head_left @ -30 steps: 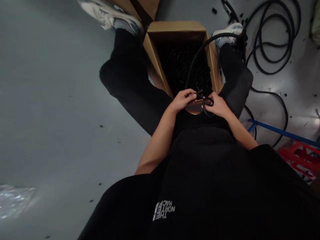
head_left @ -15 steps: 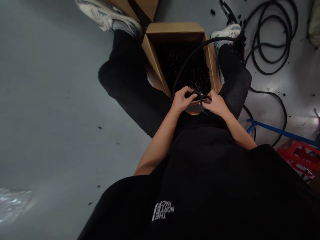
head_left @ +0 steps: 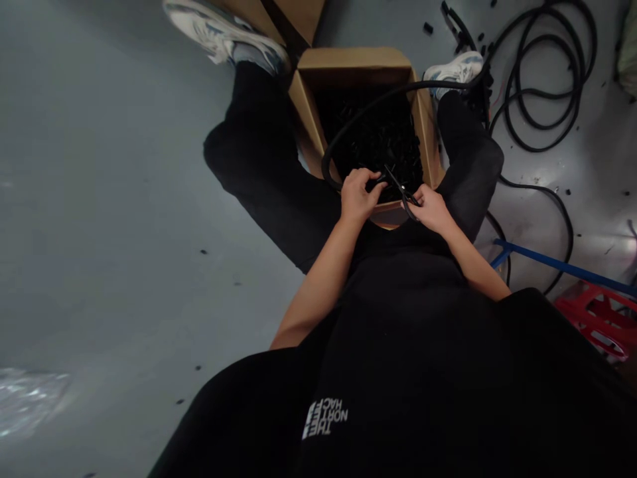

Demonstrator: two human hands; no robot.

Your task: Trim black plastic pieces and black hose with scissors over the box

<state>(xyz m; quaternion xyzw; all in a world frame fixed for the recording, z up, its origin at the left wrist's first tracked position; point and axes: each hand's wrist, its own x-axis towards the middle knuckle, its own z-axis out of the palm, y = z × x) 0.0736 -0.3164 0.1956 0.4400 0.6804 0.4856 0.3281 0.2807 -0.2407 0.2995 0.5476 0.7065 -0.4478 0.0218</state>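
My left hand [head_left: 356, 196] and my right hand [head_left: 432, 209] are close together above the near edge of a cardboard box [head_left: 355, 60]. Both grip a short stretch of black rubber cable [head_left: 399, 187], its fine detail hard to make out. From there, the cable arcs left and up across the box opening to the far right corner. The box is filled with small black tube pieces [head_left: 371, 139]. Part of the near box wall is hidden behind my hands.
My legs lie on either side of the box. Coils of black cable [head_left: 542, 79] and loose black pieces [head_left: 428, 28] lie on the grey floor at right. A blue bar [head_left: 557, 265] and red plastic crate [head_left: 600, 318] stand at lower right.
The cable's arc has swung out to the left over the box. My hands have drawn slightly apart, and the held stretch now tilts more steeply.
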